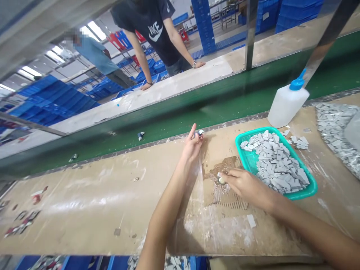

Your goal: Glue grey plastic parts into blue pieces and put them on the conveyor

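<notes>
My left hand [193,144] is near the far edge of the brown work surface, its fingers closed on a small dark and white piece [199,132], thumb pointing up. Lower and to the right, my right hand [239,183] pinches a small white piece [219,174] over a worn, glue-stained patch [225,165] of cardboard. A pale round blob [222,180] lies just beneath those fingertips. Beside my right hand, a teal basket [312,187] holds many flat grey-white pieces [278,161].
A white bottle [288,105] with a blue nozzle stands behind the basket. At far right lies a clear bag [337,131] of grey pieces. A green conveyor [168,120] carries small parts [141,135]. Two people are beyond it, one leaning on the far ledge [208,75].
</notes>
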Action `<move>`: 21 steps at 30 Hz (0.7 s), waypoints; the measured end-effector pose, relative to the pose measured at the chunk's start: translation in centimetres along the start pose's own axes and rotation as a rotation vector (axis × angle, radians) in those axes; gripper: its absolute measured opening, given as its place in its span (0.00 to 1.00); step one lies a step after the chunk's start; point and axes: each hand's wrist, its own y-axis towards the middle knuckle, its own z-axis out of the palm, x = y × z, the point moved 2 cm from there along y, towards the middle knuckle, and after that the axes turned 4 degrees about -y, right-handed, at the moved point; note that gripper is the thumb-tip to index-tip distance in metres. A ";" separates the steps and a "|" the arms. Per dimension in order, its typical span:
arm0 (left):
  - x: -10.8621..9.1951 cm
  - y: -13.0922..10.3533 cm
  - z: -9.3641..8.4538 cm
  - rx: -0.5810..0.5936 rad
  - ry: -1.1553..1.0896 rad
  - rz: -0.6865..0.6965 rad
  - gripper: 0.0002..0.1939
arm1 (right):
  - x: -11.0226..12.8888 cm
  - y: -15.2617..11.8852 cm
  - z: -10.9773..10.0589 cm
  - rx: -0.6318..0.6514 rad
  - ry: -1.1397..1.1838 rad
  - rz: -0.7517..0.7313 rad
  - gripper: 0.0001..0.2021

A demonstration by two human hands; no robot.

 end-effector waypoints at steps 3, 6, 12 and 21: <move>-0.2 -4.3 -2.1 -0.090 -0.180 -0.102 0.17 | -0.6 -0.3 0.8 -0.042 0.007 -0.043 0.19; 0.2 -7.2 -3.0 -0.145 -0.280 -0.144 0.08 | -0.9 -0.5 0.9 -0.081 0.074 -0.062 0.19; 1.1 -10.5 -1.8 0.044 -0.103 -0.144 0.22 | 0.3 -0.4 -1.7 -0.303 0.249 0.031 0.17; 2.8 -13.6 0.6 0.378 0.114 -0.079 0.26 | 0.6 -0.5 -3.8 -0.411 0.288 -0.032 0.24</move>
